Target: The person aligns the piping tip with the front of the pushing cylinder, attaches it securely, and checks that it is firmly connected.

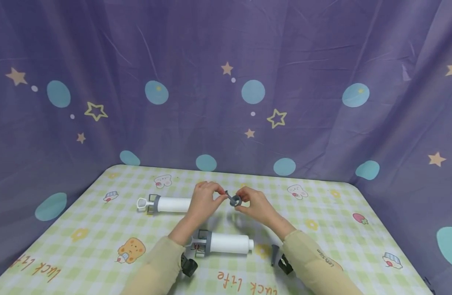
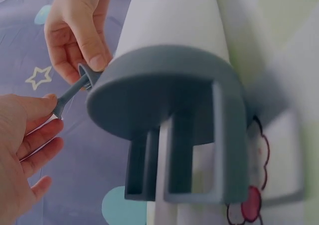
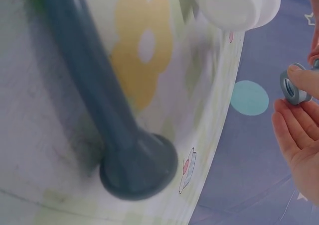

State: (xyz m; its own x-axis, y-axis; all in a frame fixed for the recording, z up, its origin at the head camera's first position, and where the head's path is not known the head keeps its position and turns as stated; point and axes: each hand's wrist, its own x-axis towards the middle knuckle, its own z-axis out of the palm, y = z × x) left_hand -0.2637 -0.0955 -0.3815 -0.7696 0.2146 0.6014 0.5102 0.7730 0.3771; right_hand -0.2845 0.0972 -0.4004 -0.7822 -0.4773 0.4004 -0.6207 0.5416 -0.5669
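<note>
Over the middle of the table, my left hand (image 1: 205, 201) pinches the flared end of a slim grey nozzle (image 2: 72, 91) between thumb and forefinger; the other fingers are spread loosely. My right hand (image 1: 258, 207) holds a grey threaded ring cap (image 3: 294, 88) between thumb and fingers. The nozzle's far end reaches into the ring cap's opening. Below the hands lies a white syringe-like tube (image 1: 229, 243) with a grey collar (image 2: 169, 85) and finger grips, its handle end partly hidden by the left wrist.
A second white tube (image 1: 174, 204) with a white ring handle lies farther back on the left, partly behind the left hand. Another grey nozzle (image 1: 275, 255) with a flared end lies near the right wrist. A checked cloth (image 1: 89, 258) covers the table; a purple curtain (image 1: 196, 131) hangs behind.
</note>
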